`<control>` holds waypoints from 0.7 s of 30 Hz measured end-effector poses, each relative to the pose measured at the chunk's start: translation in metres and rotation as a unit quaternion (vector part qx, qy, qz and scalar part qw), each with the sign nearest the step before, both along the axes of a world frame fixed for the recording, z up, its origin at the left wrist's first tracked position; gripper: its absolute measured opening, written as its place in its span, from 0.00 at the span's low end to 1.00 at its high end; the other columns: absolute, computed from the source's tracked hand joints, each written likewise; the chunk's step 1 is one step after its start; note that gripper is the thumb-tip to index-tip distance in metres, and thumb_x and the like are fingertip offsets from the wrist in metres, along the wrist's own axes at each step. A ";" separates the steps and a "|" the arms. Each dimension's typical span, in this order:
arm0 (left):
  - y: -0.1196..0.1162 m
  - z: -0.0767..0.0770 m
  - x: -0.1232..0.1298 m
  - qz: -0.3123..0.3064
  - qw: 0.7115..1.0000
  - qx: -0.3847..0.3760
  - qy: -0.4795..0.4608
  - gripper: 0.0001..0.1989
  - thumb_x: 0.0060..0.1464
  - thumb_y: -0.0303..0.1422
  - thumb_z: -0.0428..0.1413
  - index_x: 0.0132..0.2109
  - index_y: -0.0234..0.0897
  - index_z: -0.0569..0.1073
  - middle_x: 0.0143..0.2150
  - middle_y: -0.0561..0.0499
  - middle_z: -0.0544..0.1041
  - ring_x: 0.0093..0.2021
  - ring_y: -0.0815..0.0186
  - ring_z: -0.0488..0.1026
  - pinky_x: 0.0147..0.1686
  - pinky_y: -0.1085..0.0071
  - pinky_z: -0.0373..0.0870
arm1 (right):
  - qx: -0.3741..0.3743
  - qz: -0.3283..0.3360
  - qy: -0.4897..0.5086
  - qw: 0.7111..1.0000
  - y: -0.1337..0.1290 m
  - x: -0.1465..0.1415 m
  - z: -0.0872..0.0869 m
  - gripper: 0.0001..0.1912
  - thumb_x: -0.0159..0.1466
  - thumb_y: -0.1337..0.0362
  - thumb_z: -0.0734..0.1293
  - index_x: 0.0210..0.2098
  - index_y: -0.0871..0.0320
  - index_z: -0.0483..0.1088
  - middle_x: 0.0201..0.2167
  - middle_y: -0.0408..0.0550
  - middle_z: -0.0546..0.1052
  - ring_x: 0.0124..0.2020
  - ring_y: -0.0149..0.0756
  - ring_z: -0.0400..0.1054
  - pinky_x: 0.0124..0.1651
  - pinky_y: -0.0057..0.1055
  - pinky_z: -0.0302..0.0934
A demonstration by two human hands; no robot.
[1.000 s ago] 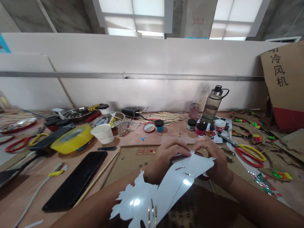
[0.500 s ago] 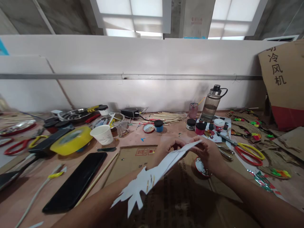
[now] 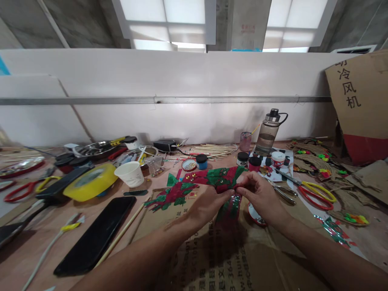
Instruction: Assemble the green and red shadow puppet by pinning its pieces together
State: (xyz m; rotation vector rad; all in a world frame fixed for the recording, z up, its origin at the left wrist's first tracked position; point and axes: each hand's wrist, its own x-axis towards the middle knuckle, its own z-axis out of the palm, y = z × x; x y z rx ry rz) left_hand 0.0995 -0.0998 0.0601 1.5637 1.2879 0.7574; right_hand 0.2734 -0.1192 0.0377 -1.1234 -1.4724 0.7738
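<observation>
A paper cutout (image 3: 200, 178) painted dark red and green, with jagged ends and small gold beads on it, is held up over a cardboard sheet (image 3: 194, 250). My left hand (image 3: 214, 198) grips its lower edge, thumb towards my other hand. My right hand (image 3: 257, 190) pinches the cutout near its right end, the fingertips of both hands almost meeting. Whether a small bead or fastener sits between the right fingertips is hidden. A shiny, sequined green and red strip (image 3: 233, 204) hangs below the fingers. Beside my right wrist lies a small round dish (image 3: 254, 214), partly covered by the hand.
To the left are a black phone (image 3: 97, 234), a tape roll (image 3: 91, 182) and a white cup (image 3: 129, 174). Paint jars (image 3: 201, 161) and a water bottle (image 3: 268, 133) stand behind. Pliers (image 3: 283, 192) and scissors (image 3: 317, 194) lie at the right.
The cutout has been turned over, from its plain white back to its painted, beaded face. It now lies more level, and both hands have closed in together at its edge.
</observation>
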 end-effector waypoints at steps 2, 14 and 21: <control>-0.001 0.003 0.001 0.014 0.998 -0.010 0.054 0.26 0.43 0.48 0.60 0.16 0.40 0.56 0.14 0.58 0.50 0.19 0.71 0.50 0.20 0.71 0.45 | -0.008 0.004 0.023 1.000 0.002 0.000 -0.002 0.12 0.57 0.58 0.71 0.31 0.56 0.64 0.30 0.43 0.70 0.31 0.33 0.66 0.35 0.32 0.65; 0.007 -0.001 -0.002 -0.041 0.997 -0.017 -0.064 0.25 0.47 0.46 0.59 0.18 0.39 0.55 0.17 0.58 0.52 0.21 0.73 0.47 0.21 0.72 0.48 | -0.043 0.011 0.029 0.999 0.006 0.005 -0.007 0.13 0.56 0.59 0.71 0.33 0.57 0.64 0.30 0.42 0.71 0.31 0.32 0.67 0.36 0.32 0.65; 0.014 0.006 -0.004 -0.033 0.999 0.006 0.019 0.28 0.43 0.46 0.62 0.16 0.40 0.51 0.16 0.58 0.49 0.19 0.73 0.45 0.20 0.71 0.43 | -0.075 0.016 0.028 0.997 0.005 0.002 -0.009 0.14 0.54 0.61 0.71 0.35 0.56 0.63 0.30 0.41 0.69 0.32 0.32 0.67 0.36 0.32 0.64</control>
